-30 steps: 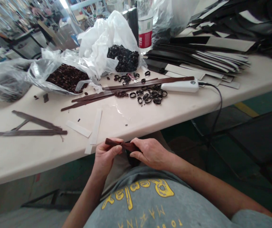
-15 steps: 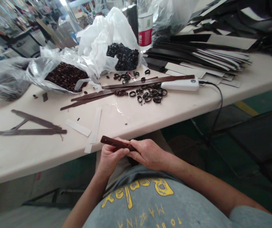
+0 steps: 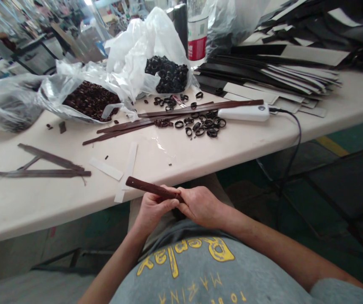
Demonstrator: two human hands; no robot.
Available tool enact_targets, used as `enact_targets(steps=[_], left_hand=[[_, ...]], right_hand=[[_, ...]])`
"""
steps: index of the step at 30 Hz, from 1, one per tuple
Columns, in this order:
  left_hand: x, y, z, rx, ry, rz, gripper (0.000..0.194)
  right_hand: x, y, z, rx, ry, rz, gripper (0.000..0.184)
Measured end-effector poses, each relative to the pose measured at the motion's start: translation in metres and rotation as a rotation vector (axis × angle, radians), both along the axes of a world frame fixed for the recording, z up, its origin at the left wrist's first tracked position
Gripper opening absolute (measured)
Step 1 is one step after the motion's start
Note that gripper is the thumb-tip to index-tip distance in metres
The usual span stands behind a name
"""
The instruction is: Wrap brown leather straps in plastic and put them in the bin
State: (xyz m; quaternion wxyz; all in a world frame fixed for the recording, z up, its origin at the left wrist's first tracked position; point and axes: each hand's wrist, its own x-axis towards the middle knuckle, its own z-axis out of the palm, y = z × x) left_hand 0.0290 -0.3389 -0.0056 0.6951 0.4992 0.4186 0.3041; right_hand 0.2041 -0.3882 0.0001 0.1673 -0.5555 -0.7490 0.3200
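Observation:
A dark brown leather strap (image 3: 143, 186) lies across both my hands, just off the table's front edge over my lap. Its rounded end, with a small light dot, sticks out to the left. My left hand (image 3: 154, 207) is closed around the strap with the thumb along its near side. Close beside it, my right hand (image 3: 202, 205) pinches the strap between thumb and fingers. The strap's other end is hidden behind my right hand. White paper strips (image 3: 107, 169) lie on the table beyond my left hand.
On the white table (image 3: 58, 207) lie thin brown strips (image 3: 118, 131), black loops (image 3: 200, 126) and a white corded device (image 3: 245, 113). Plastic bags hold brown loops (image 3: 89, 101) and black loops (image 3: 169, 74). Black and white strips (image 3: 279, 71) are piled at the right, near a red-labelled cup (image 3: 197, 42).
More of the strap's rounded end now sticks out to the left of my left hand. Both hands have shifted slightly right along with the strap, still gripping it.

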Motion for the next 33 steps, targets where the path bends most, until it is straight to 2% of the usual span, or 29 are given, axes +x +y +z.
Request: enact_targets(steps=[4,10,14,18,21,25,30,33], left_hand=[[-0.001,0.000,-0.002,-0.005,-0.050,0.006,0.020],[-0.011,0.006,-0.006,-0.022,-0.046,0.093,0.026],[-0.006,0.004,-0.004,-0.066,-0.038,0.043,0.031],[0.003,0.002,-0.001,-0.049,-0.028,-0.038,0.028],[0.005,0.002,-0.002,-0.028,-0.061,-0.033,0.027],[0.002,0.003,-0.005,-0.001,-0.054,0.017,0.024],[-0.007,0.007,-0.006,-0.006,-0.045,0.162,0.028],[-0.009,0.008,-0.003,-0.021,-0.069,0.168,0.030]], right_hand=[[0.010,0.003,0.005,0.027,0.059,0.008,0.022],[0.021,0.002,0.013,-0.093,0.048,0.011,0.023],[0.016,0.000,0.010,-0.103,0.014,0.006,0.021],[0.010,0.002,0.006,-0.049,0.038,0.017,0.022],[0.010,0.004,0.006,0.007,0.053,-0.020,0.021],[0.013,0.004,0.006,0.026,0.066,-0.054,0.021],[0.017,0.000,0.005,-0.009,0.022,-0.078,0.021],[0.017,-0.001,0.004,-0.011,0.049,-0.078,0.019]])
